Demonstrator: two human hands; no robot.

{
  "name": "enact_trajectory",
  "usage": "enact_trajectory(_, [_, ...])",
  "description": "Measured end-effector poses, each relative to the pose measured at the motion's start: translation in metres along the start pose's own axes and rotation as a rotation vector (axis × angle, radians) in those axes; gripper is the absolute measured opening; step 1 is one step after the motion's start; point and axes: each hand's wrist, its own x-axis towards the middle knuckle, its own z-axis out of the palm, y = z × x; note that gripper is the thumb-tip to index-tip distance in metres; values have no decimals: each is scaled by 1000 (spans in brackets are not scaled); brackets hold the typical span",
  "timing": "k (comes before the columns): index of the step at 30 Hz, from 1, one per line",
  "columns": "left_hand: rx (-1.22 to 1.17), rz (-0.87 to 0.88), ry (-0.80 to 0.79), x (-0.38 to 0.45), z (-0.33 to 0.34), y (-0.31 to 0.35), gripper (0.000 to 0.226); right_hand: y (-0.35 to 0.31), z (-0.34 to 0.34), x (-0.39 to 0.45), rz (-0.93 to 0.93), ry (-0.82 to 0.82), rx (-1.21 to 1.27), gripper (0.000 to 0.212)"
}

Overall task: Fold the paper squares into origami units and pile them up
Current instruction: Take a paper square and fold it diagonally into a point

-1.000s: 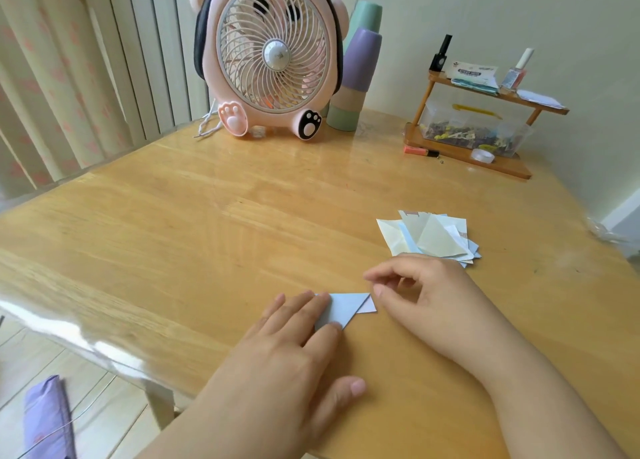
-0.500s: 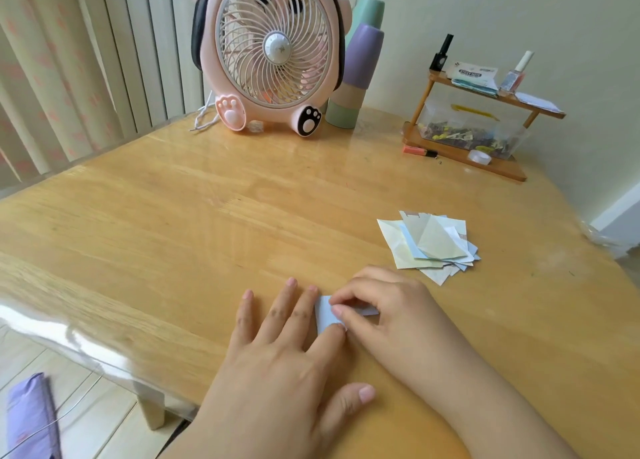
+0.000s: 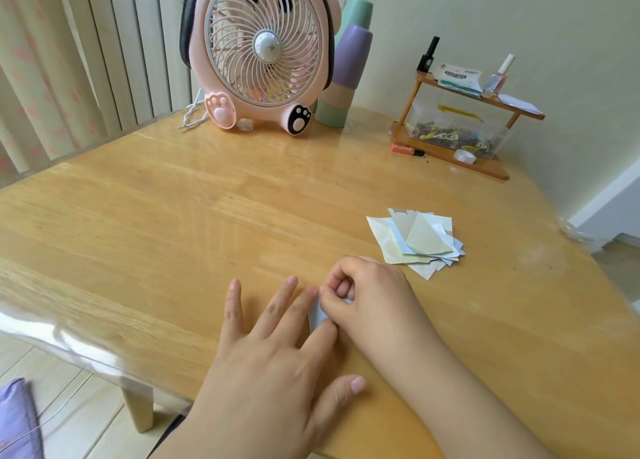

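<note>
A small pale blue paper is seen flat on the wooden table, near its front edge, mostly covered by both hands. The left hand is laid flat with fingers straight and spread; its index and middle fingers are pressed on the left part of the paper, and the thumb is rested on the table apart from it. The right hand is held with fingers curled, and their tips are pressed down on the paper's right part, beside the left fingertips. Whether the paper is pinched or only pressed by the right hand cannot be told.

A pile of folded paper pieces, cream and pale blue, is observed on the table just behind the right hand, not touched by it.

At the far edge a pink fan is placed upright, with stacked cups just to its right. A small wooden shelf with bottles and a clear box is noted at the far right corner.
</note>
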Motion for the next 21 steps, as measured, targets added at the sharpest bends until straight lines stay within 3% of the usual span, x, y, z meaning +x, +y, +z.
enact_trajectory(15, [6, -30, 20, -1, 2, -1, 69, 33, -20, -1, 113, 45, -80, 17])
enact_trajectory(18, [10, -20, 42, -1, 3, -2, 69, 37, -25, -1, 145, 137, -9, 15])
enact_trajectory(21, [18, -20, 70, -1, 4, -1, 68, 30, -23, -2, 87, 83, 32, 18])
